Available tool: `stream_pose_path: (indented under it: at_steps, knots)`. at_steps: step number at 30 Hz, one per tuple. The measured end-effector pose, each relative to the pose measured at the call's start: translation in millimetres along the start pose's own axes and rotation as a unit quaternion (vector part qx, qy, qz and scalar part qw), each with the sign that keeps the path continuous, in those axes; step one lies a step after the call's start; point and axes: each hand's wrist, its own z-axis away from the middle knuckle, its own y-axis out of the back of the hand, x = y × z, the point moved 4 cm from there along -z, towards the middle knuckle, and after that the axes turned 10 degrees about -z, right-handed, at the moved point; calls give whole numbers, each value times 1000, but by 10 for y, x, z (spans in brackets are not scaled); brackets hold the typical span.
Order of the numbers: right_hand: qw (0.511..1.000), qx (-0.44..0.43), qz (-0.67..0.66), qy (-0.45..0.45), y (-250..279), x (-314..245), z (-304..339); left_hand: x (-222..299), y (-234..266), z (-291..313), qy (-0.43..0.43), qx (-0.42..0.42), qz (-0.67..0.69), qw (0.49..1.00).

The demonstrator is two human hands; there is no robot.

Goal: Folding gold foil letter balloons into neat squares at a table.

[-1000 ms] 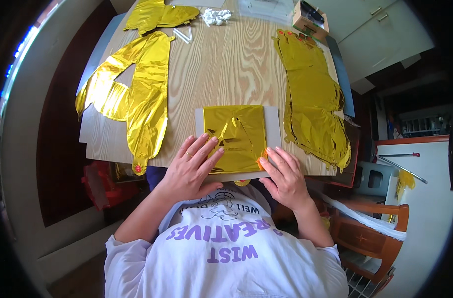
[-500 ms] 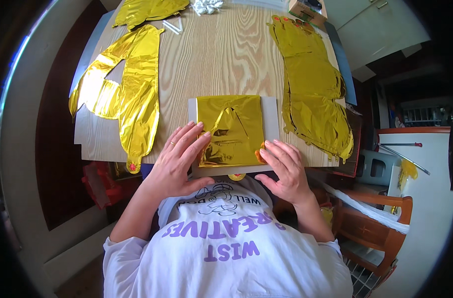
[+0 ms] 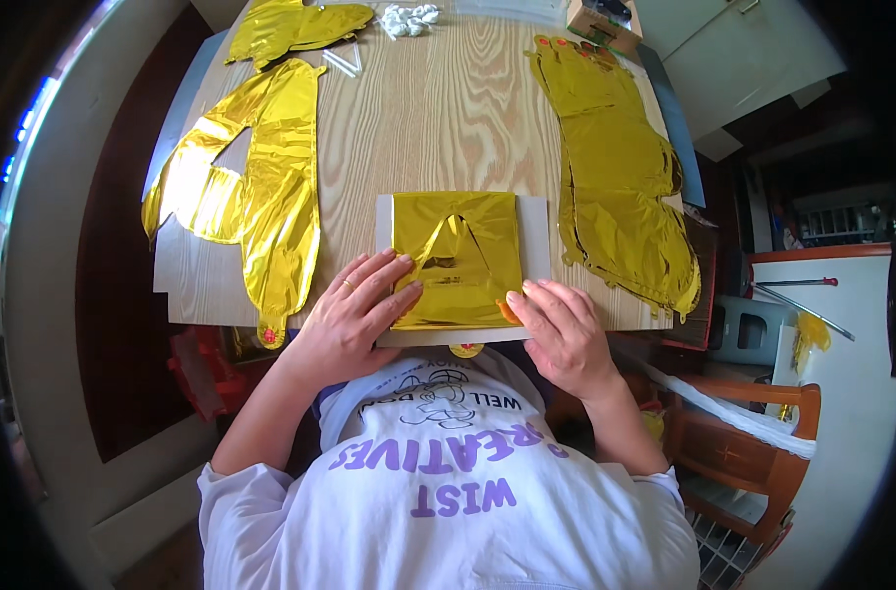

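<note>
A gold foil balloon, folded into a near-square, lies on a pale board at the table's near edge. My left hand rests its outstretched fingers on the foil's left side. On the right side, the fingers of my right hand lie across the board's edge and reach the foil. A small orange piece shows at its fingertips; whether it is worn or held cannot be told. Both thumbs are mostly hidden. A gold tab with a red mark sticks out below the board.
Flat gold foil balloons lie on the wooden table: one left, one far left, and a stack right. White sticks, a white crumpled heap and a cardboard box are at the back. A wooden chair stands right.
Both hands have shifted slightly inward over the foil, and their thumbs have passed from view. The fold looks flatter near its lower left. The whole view has moved a little.
</note>
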Motion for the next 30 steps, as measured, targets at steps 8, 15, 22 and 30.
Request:
stream_pose_path:
  at_steps: [8, 15, 22, 30]
  knots:
    - [997, 9, 68, 24, 114, -66, -206, -18, 102, -14, -42, 99, -30, 994]
    - [958, 98, 222, 150, 1150, -106, -1192, -342, 1215, -778, -139, 296, -168, 930]
    - [908, 204, 308, 197, 1495, -370, -1289, -147, 1704, -858, -210, 389, -285, 851]
    - [982, 51, 161, 81, 199, 99, -372, -93, 162, -220, -30, 136, -90, 986]
